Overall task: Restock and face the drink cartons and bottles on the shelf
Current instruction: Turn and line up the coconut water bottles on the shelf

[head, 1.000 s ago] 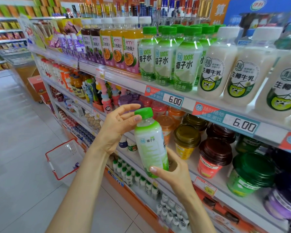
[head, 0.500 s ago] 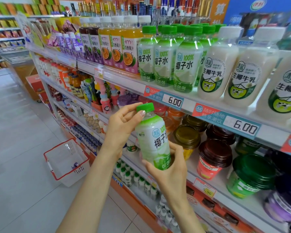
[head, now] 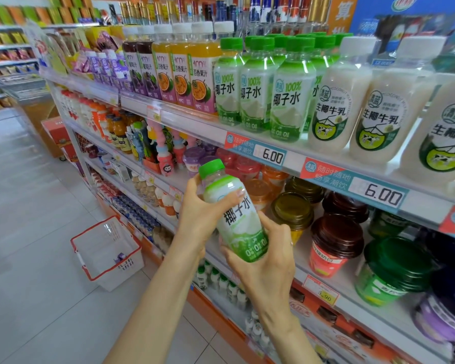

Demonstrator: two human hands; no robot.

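Supermarket shelving runs along the right of a tiled aisle, and its upper shelf (head: 195, 126) carries a row of green-capped coconut water bottles (head: 289, 101) with labels facing out. These stand between passion fruit juice bottles (head: 200, 74) on their left and white coconut milk bottles (head: 378, 111) on their right. A price tag (head: 272, 156) reading 6.00 sits on the rail below them.

Lower down, in front of the next shelf of lidded cups (head: 336, 240), a person holds one more coconut water bottle (head: 237, 222) in both hands. It is tilted, with its cap to the upper left and its label toward the camera. The left hand (head: 197, 214) wraps curled fingers round the bottle's shoulder, one digit lying across the front. The right hand (head: 271, 264) cups the base, thumb and fingers curled on either side. A red-rimmed white basket (head: 108, 256) stands on the floor near the shelving.
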